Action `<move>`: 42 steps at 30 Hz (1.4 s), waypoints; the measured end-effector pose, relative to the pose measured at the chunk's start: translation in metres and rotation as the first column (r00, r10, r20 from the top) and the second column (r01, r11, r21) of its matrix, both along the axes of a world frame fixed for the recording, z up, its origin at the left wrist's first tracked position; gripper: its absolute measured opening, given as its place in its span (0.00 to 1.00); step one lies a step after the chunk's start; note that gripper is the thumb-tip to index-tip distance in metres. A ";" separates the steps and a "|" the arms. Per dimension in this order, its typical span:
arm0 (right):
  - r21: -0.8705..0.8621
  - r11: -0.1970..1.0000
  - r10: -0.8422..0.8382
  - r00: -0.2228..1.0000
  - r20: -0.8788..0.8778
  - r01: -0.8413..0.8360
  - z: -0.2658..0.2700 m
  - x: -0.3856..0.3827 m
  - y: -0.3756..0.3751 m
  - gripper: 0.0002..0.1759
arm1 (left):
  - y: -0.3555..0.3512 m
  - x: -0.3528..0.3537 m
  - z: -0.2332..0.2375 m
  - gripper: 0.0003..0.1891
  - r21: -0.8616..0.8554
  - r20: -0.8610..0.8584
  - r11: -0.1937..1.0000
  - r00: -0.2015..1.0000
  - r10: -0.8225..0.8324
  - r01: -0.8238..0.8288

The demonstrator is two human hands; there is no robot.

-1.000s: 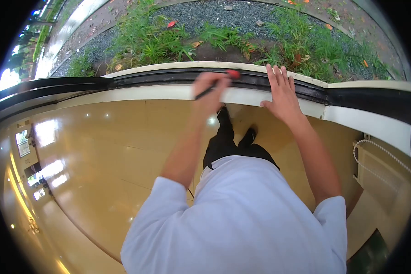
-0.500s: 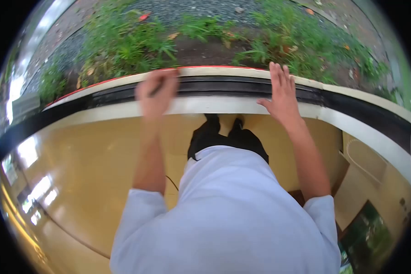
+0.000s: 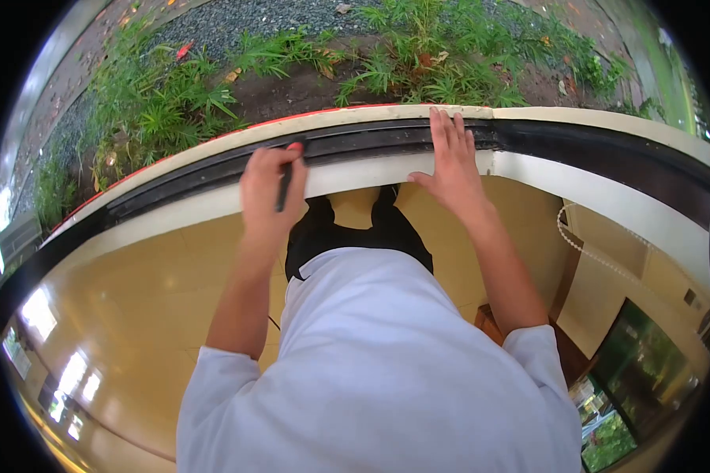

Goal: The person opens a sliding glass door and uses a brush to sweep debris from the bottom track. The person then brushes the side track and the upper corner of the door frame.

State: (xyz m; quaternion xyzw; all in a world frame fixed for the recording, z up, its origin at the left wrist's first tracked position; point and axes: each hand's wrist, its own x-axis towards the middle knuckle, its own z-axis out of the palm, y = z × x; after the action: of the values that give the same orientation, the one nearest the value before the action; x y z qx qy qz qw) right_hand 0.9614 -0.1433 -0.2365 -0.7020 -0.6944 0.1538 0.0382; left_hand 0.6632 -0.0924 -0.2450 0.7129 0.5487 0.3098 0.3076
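The person's left hand is closing around a black tool, whose red end is sitting over the dark track; contact is unclear. The right hand is lying open, palm down, its fingers reaching the cream outer edge, near the corner. Between the hands, a stretch of track is showing; leftward, it is running longer. Compared with one second ago, the left hand is holding farther from the right.

A black, seemingly red-tipped tool slants at the track.
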 end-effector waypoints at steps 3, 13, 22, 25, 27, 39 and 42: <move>0.010 0.998 0.060 0.997 -0.051 -0.059 -0.009 0.019 -0.004 0.66 | -0.027 0.107 -0.022 0.02 0.096 0.303 0.985 0.939 -0.164 0.141; 0.116 0.965 0.250 0.962 -0.113 -0.237 -0.009 0.091 -0.021 0.65 | -0.054 0.203 -0.032 0.06 -0.127 0.217 0.990 0.973 0.081 -0.055; 0.168 0.957 0.260 0.953 -0.152 -0.235 -0.031 0.108 -0.015 0.63 | -0.025 0.138 -0.054 0.03 0.313 0.120 0.897 0.950 0.289 -0.312; 0.183 0.956 0.257 0.956 -0.140 -0.230 -0.027 0.109 -0.018 0.62 | -0.010 0.206 -0.012 0.09 -0.208 0.135 0.974 0.983 0.121 -0.092; 0.197 0.953 0.260 0.957 -0.129 -0.232 -0.024 0.112 -0.025 0.62 | 0.005 0.207 0.021 0.12 -0.449 0.084 0.884 0.979 0.187 -0.131; 0.227 0.968 0.158 0.965 -0.210 -0.109 -0.017 0.119 -0.060 0.58 | 0.048 0.197 0.013 0.12 -0.298 0.127 0.954 0.992 0.027 0.012; 0.209 0.974 0.119 0.978 -0.173 -0.082 -0.027 0.116 -0.062 0.55 | 0.040 0.221 0.048 0.13 -0.476 -0.231 0.880 0.965 -0.122 -0.002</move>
State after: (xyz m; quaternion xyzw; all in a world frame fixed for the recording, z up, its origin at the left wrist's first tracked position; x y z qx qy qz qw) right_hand 1.0770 -0.2058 -0.2636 -0.6410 -0.7347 0.1489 0.1651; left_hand 0.8840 -0.0523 -0.1969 0.6671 0.6198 0.0633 0.4085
